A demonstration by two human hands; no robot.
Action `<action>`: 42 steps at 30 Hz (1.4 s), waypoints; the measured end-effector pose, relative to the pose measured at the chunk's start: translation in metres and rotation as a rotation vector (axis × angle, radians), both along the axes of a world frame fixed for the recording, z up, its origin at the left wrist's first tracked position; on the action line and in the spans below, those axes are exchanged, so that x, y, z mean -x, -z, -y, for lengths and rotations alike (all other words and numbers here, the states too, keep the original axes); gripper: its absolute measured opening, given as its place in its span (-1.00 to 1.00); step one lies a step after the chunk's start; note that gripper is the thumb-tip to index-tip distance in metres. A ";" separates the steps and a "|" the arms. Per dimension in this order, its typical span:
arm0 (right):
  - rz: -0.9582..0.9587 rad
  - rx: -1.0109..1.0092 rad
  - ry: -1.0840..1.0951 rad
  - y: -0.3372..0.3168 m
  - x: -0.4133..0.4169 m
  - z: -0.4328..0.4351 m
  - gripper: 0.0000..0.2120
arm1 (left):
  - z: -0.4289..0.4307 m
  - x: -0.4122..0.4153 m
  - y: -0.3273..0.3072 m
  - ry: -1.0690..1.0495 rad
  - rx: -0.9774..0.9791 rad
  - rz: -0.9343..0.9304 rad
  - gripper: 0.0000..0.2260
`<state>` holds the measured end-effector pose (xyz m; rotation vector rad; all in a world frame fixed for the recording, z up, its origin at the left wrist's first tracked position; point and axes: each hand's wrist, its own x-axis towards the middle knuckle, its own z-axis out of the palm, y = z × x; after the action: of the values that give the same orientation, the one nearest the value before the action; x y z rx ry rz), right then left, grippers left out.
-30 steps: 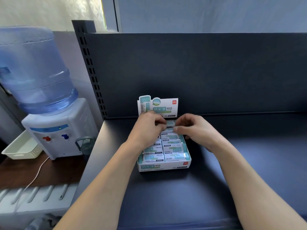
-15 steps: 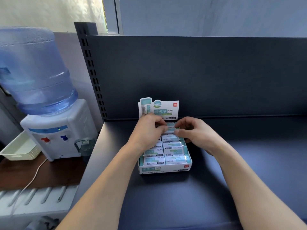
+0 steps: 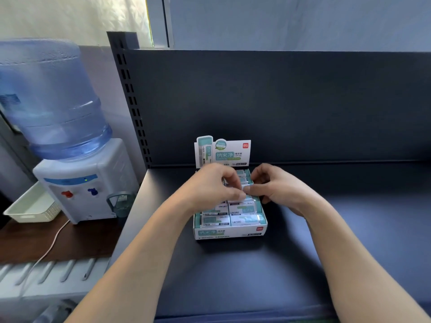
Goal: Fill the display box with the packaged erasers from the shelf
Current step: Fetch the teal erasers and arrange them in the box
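The display box (image 3: 229, 233) sits on the shelf (image 3: 233, 276), nearly full. Left hand (image 3: 210, 190) and right hand (image 3: 277, 190) each pinch an end of one packaged eraser (image 3: 244, 186) over the rear rows, probably to ease it squarely into a tight gap

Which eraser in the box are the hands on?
The right-column eraser midway back, pinched between left hand and right hand; the front erasers lie untouched.

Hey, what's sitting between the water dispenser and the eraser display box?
In the head view, a small greenish container stands by the water dispenser; then only bare dark shelf up to the display box.
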<state>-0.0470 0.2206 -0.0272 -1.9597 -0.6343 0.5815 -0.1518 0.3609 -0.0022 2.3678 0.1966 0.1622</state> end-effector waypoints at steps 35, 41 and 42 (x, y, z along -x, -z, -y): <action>0.088 0.002 0.075 -0.008 0.011 0.002 -0.79 | -0.010 0.058 0.010 -0.398 0.033 0.015 -0.72; 0.119 0.061 0.037 -0.004 0.017 0.003 -0.75 | 0.001 0.068 0.018 -0.327 -0.049 -0.061 -0.66; 0.141 0.051 0.038 -0.003 0.017 0.002 -0.77 | 0.003 0.068 0.019 -0.320 -0.081 -0.081 -0.64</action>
<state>-0.0644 0.2184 -0.0246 -2.0697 -0.6731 0.4424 -0.2202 0.3581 -0.0215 2.4113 0.6194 0.2307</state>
